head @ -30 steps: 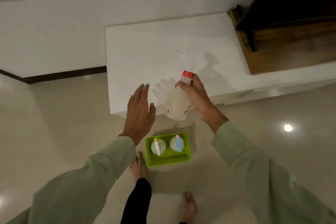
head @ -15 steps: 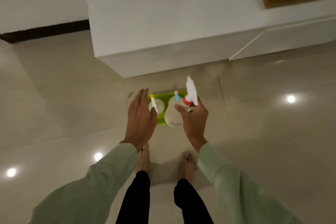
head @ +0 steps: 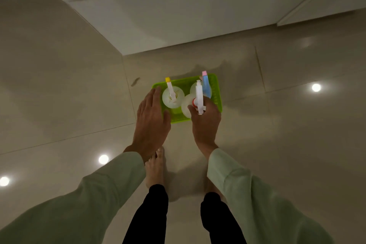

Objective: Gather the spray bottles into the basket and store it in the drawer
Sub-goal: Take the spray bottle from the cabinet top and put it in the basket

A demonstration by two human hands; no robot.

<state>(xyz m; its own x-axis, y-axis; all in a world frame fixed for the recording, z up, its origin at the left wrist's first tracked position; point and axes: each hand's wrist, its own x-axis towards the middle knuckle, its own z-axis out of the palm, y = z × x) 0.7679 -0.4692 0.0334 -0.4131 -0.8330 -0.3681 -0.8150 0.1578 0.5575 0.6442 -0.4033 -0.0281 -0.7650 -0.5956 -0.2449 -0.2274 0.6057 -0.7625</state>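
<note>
A bright green basket (head: pixel 216 93) sits on the tiled floor in front of my feet. Inside it stand a bottle with a yellow-tipped sprayer (head: pixel 172 95) at the left and one with a blue and pink sprayer (head: pixel 206 85) at the back right. My right hand (head: pixel 206 123) grips the neck of a white bottle with a red collar (head: pixel 187 105), which is down inside the basket's front part. My left hand (head: pixel 151 119) hovers flat with fingers apart over the basket's left edge, holding nothing.
A white low cabinet (head: pixel 158 16) stands just beyond the basket, with a drawer front (head: pixel 324 2) at the upper right. My bare feet (head: pixel 155 166) are right behind the basket. Glossy tiles with light reflections spread to both sides.
My right hand has carried the red-collared bottle from above the cabinet top down into the basket. The view has tilted down and my left hand has followed to the basket's left edge.
</note>
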